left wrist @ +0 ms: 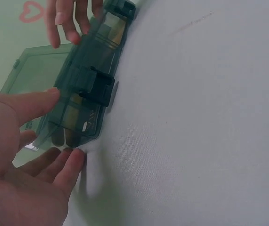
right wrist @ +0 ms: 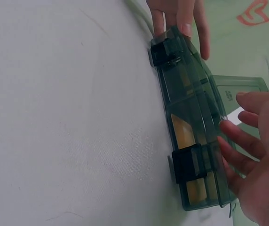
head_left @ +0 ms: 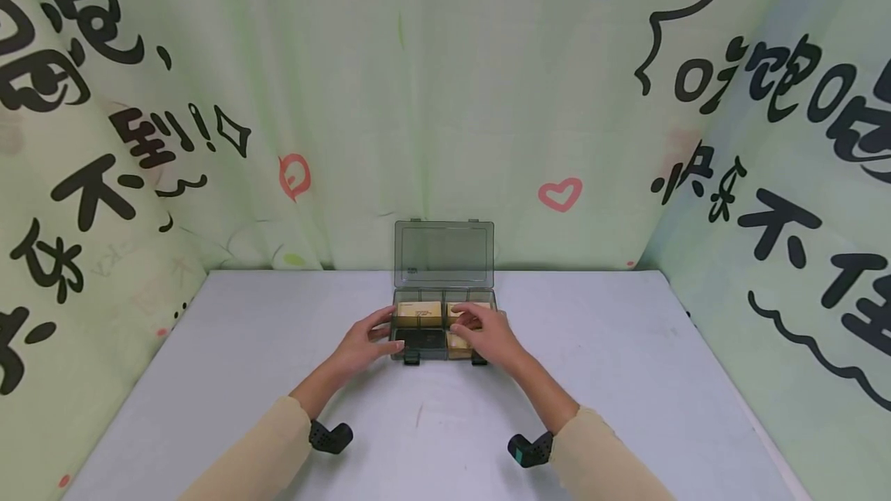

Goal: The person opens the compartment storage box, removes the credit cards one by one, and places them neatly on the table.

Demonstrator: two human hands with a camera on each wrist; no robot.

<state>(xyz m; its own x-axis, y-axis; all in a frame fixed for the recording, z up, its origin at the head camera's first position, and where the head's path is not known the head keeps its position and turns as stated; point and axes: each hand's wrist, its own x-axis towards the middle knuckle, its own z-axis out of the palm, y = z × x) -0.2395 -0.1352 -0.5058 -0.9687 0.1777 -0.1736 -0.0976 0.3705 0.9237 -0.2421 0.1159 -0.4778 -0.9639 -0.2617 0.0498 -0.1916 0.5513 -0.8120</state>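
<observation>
A translucent grey plastic compartment case [head_left: 432, 356] lies on the table with its hinged lid [head_left: 444, 253] raised at the back. Small yellow boxes sit in it: one at the back left [head_left: 418, 315], one at the front right [head_left: 458, 343], and one at the back right partly behind my fingers. The front-left compartment [head_left: 425, 339] looks dark. My left hand [head_left: 367, 339] rests against the case's left side, thumb over the front corner and fingers along the outer wall. Over the right compartments hovers my right hand [head_left: 483, 331], its fingers loosely bent and nothing visible between them.
Two black latches, a left one [head_left: 411, 359] and a right one [head_left: 479, 359], hang on the case's front. Under it is a white-covered table [head_left: 278, 346]. A printed pale green curtain [head_left: 445, 99] encloses the back and sides. Each wrist wears a small black device.
</observation>
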